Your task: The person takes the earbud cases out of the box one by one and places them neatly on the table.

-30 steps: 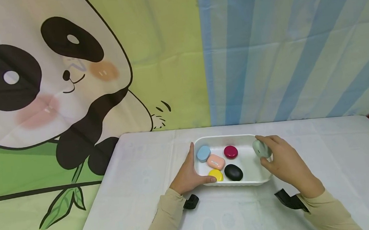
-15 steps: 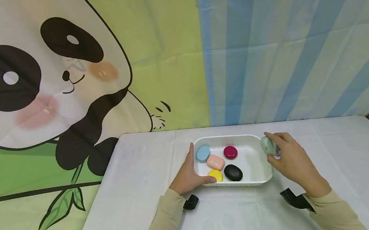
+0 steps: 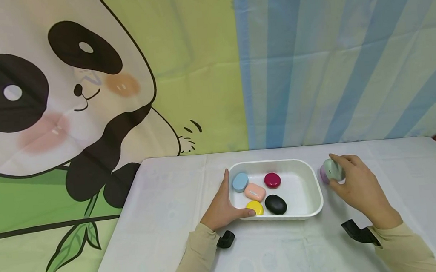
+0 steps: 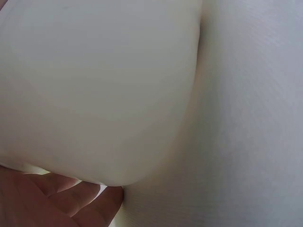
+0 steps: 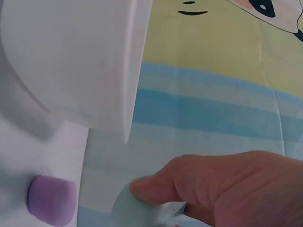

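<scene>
In the head view my left hand (image 3: 223,206) grips the left end of a white tray (image 3: 305,214), thumb over the front rim. The left wrist view shows its fingers (image 4: 102,203) against the tray's outside. Inside the tray lie a light blue piece (image 3: 240,182), a pink one (image 3: 255,191), a yellow one (image 3: 254,206) partly behind the thumb, a dark red one (image 3: 272,180) and a black one (image 3: 275,204). My right hand (image 3: 360,184) pinches a pale green rounded piece (image 3: 332,169) beyond the tray's right end, above the table.
A purple rounded piece (image 5: 52,201) sits on the white-covered table (image 3: 269,255), right of the tray and partly behind the green piece in the head view. A patterned cloth with a panda (image 3: 82,78) hangs behind the table's far edge.
My right hand has moved right with the pale green piece, from over the tray's right end to outside it. The purple piece has come into clearer view. My left hand stays put.
</scene>
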Motion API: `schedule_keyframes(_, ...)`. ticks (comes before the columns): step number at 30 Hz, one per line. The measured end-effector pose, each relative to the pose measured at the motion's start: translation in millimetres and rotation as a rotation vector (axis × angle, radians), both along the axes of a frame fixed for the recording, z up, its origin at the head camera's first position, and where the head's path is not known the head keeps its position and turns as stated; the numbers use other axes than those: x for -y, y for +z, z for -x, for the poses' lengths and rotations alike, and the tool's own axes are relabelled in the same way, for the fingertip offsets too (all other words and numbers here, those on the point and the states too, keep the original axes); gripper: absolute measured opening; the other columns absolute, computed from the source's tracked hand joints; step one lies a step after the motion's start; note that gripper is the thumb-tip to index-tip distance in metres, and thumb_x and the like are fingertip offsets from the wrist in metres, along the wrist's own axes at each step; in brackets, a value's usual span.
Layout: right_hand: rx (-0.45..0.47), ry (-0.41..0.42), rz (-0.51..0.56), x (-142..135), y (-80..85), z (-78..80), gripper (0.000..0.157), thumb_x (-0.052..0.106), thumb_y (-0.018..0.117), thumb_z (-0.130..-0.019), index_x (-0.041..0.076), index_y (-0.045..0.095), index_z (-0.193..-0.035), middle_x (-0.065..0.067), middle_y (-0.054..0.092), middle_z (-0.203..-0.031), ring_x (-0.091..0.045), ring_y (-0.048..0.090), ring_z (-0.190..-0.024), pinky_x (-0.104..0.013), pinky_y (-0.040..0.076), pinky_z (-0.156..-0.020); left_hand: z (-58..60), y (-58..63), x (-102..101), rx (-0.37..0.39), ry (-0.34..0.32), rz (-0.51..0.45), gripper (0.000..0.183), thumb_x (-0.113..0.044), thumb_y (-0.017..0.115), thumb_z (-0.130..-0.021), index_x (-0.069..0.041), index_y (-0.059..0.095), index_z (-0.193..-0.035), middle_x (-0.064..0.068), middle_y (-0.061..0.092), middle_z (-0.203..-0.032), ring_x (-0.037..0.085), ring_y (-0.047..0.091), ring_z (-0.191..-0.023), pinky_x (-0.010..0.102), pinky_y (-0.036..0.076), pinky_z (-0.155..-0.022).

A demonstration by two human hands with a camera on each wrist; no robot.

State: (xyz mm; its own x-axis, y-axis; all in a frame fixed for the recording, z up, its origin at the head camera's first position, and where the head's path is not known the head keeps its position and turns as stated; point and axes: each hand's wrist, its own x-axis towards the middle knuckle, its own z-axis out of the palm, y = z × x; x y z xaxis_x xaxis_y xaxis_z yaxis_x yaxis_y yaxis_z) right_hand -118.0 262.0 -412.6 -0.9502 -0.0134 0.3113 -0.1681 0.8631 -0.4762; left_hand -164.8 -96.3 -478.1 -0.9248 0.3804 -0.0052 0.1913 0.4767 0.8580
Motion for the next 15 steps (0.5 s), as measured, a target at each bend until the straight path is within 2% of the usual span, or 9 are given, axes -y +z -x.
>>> schedule_keyframes(8,0.011,-0.069,0.007,-10.0,-7.4,6.9,0.066,0.001,0.076,-0.075,-0.011,0.052,-0.135,-0.041,0.047,-0.124,-0.054,0.052,-0.103,-0.066,0.044,-0.078,0.1,-0.7,0.0,-0.001,0.000,-0.001,0.141,-0.039,0.095,-0.067,-0.016,-0.006,-0.162,0.003,0.010,-0.168,0.024,0.019,-0.151,0.048,0.023,-0.120)
schedule_keyframes(15,0.041,-0.103,0.004,-16.9,-14.1,12.7,0.066,0.002,0.075,-0.075,-0.012,0.052,-0.135,-0.042,0.048,-0.122,-0.054,0.051,-0.101,-0.066,0.045,-0.076,0.5,-0.5,0.2,-0.011,0.002,0.013,0.142,-0.040,0.095,-0.065,-0.011,-0.005,-0.162,0.005,0.010,-0.168,0.024,0.019,-0.151,0.048,0.023,-0.120)
